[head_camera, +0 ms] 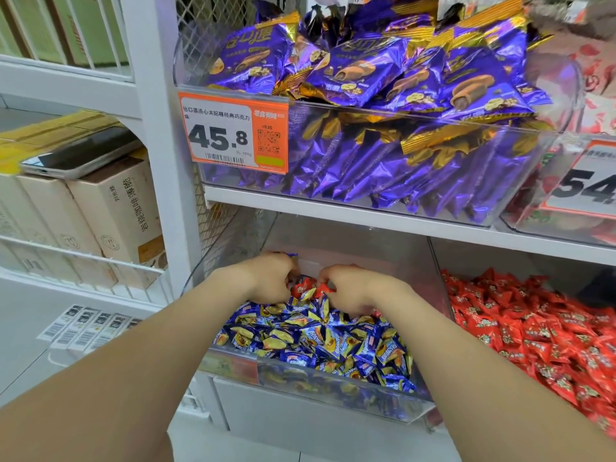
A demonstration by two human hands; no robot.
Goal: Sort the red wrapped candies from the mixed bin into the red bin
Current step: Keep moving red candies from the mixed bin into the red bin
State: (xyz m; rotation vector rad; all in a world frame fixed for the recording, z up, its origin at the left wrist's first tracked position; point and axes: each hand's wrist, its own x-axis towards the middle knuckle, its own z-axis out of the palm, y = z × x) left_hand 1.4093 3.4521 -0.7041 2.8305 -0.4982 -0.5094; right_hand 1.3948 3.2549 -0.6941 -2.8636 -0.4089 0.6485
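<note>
Both hands reached deep into the mixed bin (pixel 366 248), over its heap of blue and yellow candies (pixel 320 341). The right hand (pixel 353 290) had its fingers curled round a red wrapped candy (pixel 322 290) at the back of the heap. The left hand (pixel 271 278) was curled just beside another red piece, though I could not tell whether it gripped anything. The red bin (pixel 493 261) stood directly to the right, heaped with red candies.
</note>
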